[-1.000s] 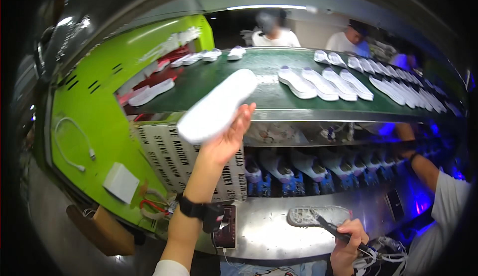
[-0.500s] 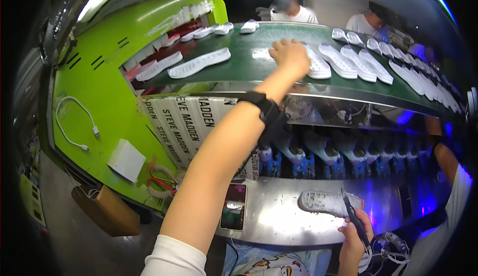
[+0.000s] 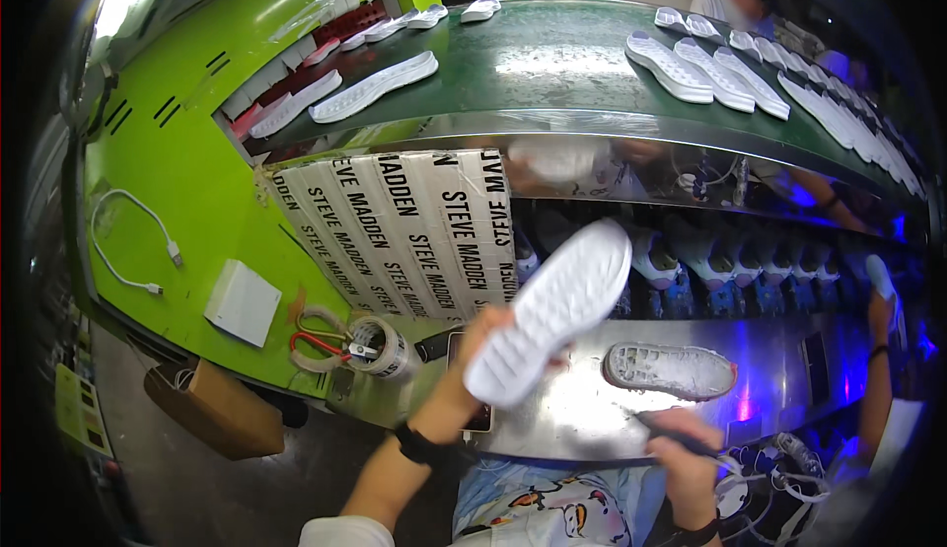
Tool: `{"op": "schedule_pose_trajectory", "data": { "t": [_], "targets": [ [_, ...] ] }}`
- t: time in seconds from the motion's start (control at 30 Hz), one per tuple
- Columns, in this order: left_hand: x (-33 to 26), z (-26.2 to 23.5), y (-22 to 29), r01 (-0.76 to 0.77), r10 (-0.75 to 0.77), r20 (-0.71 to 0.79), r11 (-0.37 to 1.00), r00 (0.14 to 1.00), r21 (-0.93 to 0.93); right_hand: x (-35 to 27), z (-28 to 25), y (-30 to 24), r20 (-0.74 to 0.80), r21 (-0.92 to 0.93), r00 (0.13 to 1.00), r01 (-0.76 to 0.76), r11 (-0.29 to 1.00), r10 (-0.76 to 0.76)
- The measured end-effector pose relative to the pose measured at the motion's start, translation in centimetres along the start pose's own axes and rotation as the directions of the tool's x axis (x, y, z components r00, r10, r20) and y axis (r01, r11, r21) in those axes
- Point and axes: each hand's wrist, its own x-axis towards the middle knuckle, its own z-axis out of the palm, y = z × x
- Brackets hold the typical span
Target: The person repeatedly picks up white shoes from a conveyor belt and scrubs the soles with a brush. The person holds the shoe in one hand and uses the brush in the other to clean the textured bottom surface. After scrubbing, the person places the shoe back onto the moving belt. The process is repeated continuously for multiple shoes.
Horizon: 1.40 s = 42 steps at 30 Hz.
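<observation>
Head view: left hand (image 3: 472,364) closed around the lower end of a white sole (image 3: 552,310), digits showing at both its long edges; most of the palm hidden behind it. Sole is up in the air, tilted, studded face toward camera, clear of the metal bench (image 3: 572,437). Right hand (image 3: 689,463) curled shut round a dark pen-like tool (image 3: 681,435), tip pointing left; blurred, exact finger placement can't tell. Grey sole (image 3: 671,370) lies flat on the bench, just beyond the tool, neither hand touching it.
</observation>
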Motion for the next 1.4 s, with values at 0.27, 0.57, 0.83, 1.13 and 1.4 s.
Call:
{"op": "schedule_pose_trajectory", "data": {
  "t": [0.27,0.57,0.83,1.13,1.4],
  "targets": [
    [-0.8,-8.9,-13.5,-0.009,-0.078,-0.296,0.959,0.952,-0.282,1.1,4.7,3.1,0.156,-0.546,0.930,0.363,0.756,-0.334],
    [-0.2,-7.7,-12.6,-0.049,0.033,-0.054,0.942,0.998,-0.331,0.2,6.3,2.9,0.360,-0.369,0.901,0.375,0.851,-0.242],
    [0.4,-7.1,-9.6,0.130,-0.142,-0.132,0.987,0.981,-0.095,2.2,3.0,2.0,0.572,-0.225,0.817,0.074,0.971,0.071],
    [2.7,-8.7,-10.3,0.691,-0.670,-0.203,0.721,0.714,0.049,2.5,1.0,0.1,0.697,-0.436,0.717,0.410,0.801,0.013],
    [0.0,-9.7,-11.4,0.255,-0.248,0.080,0.839,0.965,-0.480,2.2,-1.8,-0.5,0.297,-0.226,0.953,0.002,0.974,0.067]
  ]
}}
